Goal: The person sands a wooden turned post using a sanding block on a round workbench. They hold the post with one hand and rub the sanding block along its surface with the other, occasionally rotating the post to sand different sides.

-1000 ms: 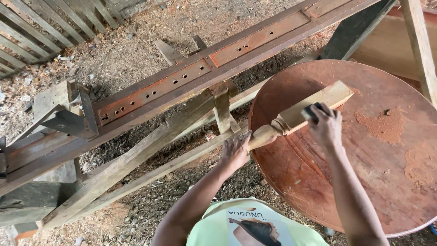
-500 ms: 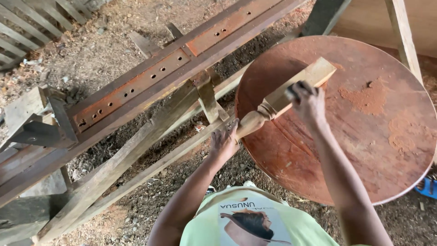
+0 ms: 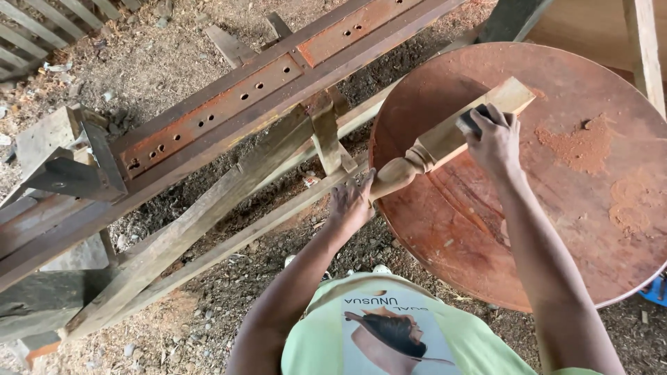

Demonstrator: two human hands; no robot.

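A turned wooden leg (image 3: pixel 445 142) with a square upper end lies slanted across the edge of a round reddish-brown table top (image 3: pixel 556 229). My left hand (image 3: pixel 351 201) grips its rounded lower end, which sticks out past the table's rim. My right hand (image 3: pixel 492 139) presses a small dark block, likely sandpaper (image 3: pixel 471 121), onto the square part of the leg. Patches of reddish sawdust (image 3: pixel 580 146) lie on the table top to the right of my right hand.
A long rusty metal beam with holes (image 3: pixel 229 111) runs diagonally on a rough timber frame (image 3: pixel 201 215) left of the table. The ground (image 3: pixel 208 305) is covered with sawdust and small stones. Wooden slats (image 3: pixel 42 28) lie at the upper left, a plank (image 3: pixel 643 42) at the upper right.
My right hand has slid slightly down the square part of the leg with the dark block. My left hand keeps its hold on the rounded end; the view has shifted a little.
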